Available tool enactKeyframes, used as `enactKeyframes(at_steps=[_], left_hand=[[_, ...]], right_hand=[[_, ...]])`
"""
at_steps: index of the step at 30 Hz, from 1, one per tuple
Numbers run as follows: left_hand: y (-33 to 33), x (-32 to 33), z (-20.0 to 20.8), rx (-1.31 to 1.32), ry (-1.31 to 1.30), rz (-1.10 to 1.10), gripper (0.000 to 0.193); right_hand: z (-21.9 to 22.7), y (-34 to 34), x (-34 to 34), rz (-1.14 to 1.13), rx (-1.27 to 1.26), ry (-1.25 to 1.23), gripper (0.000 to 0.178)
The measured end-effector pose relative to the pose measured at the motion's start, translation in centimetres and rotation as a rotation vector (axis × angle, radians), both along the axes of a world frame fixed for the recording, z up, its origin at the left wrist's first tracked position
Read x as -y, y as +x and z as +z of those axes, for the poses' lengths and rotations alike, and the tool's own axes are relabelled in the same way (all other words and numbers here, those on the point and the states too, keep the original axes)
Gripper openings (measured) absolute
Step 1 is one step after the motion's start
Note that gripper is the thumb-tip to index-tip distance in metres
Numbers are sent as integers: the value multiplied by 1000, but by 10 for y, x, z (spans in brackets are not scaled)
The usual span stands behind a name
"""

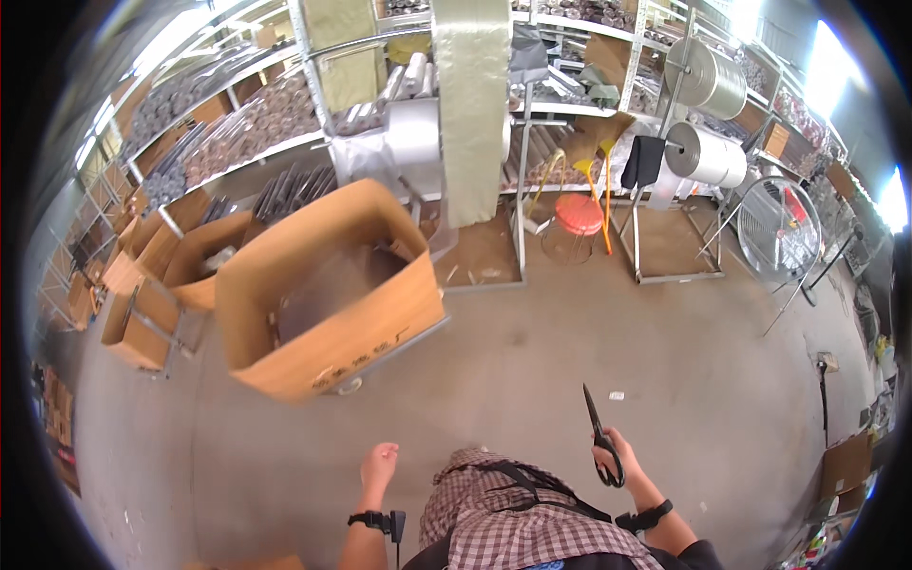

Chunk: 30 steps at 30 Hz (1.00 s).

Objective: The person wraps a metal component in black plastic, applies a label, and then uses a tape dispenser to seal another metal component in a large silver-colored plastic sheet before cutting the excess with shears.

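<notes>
Probably for safe carrying, right hand (619,458) grips scissors (598,434) by the handles, blades (591,408) aimed forward; left hand (380,464), loosely curled, looks empty.

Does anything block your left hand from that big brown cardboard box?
Nothing visible stands between the left hand and the large open brown cardboard box; the long-bladed black scissors are in the right hand.
</notes>
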<state>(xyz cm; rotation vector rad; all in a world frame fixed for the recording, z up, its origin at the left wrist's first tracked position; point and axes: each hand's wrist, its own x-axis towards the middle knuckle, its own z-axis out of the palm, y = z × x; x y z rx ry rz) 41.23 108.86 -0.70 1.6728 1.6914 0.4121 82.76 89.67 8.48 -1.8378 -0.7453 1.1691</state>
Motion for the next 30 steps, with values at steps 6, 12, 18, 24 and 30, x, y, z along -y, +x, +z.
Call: enactKeyframes(at_steps=[6, 12, 18, 24, 30], left_hand=[[154, -216, -10, 433, -243, -260, 24], [327, -427, -6, 653, -288, -126, 51], [400, -581, 2, 437, -49, 110, 72], [424, -706, 28, 488, -23, 302, 78], [417, -802, -61, 21, 59, 241, 66]], right_hand=[[25, 58, -71, -197, -189, 56, 38], [1, 147, -166, -318, -59, 27, 34], [-2, 262, -343, -225, 80, 221, 41], [59, 306, -515, -13, 180, 380, 52], [59, 321, -627, 45, 63, 443, 56]])
